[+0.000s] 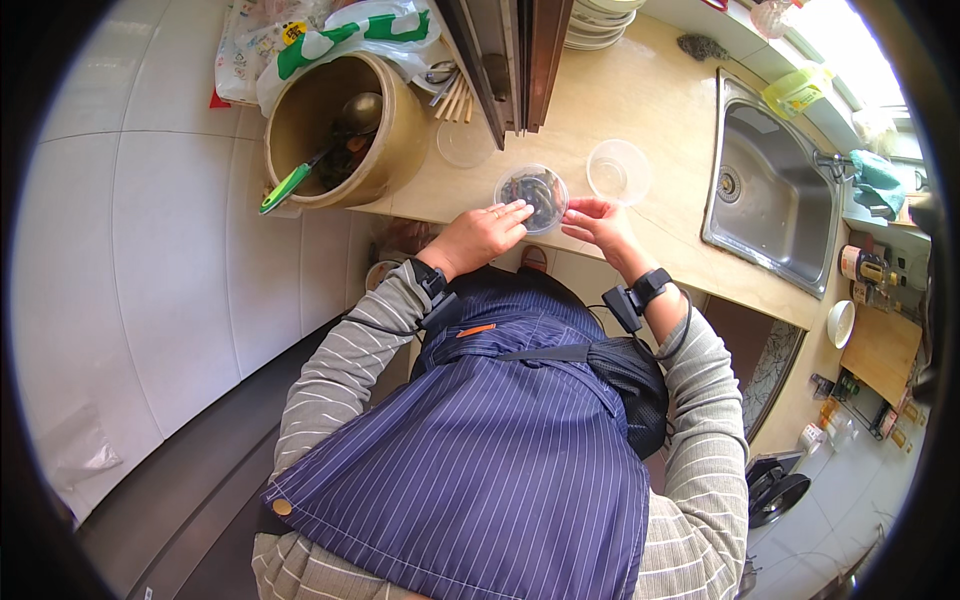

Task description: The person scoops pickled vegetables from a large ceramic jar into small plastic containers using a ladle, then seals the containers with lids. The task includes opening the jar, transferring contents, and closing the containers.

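Note:
A round clear plastic container (pixel 546 182) with dark, wet-looking food inside stands near the counter's front edge; a clear lid seems to cover it. My left hand (pixel 486 231) holds it from above, fingers laid flat across the top and the thumb hidden. At its right rim, the fingertips of my right hand (pixel 600 225) grip the edge. Just behind my right hand stands another clear plastic container (pixel 618 172) with nothing visible inside. A clear round plastic lid (pixel 465 144) lies on the counter to the left.
A large brown crock (pixel 401 131) with dark food and a green-handled ladle (pixel 289 186) stands left. Sliding door frames (pixel 517 67) jut over the counter (pixel 667 112). Chopsticks (pixel 455 101) lie behind the lid. At right is a steel sink (pixel 780 202); stacked bowls (pixel 600 26) stand behind.

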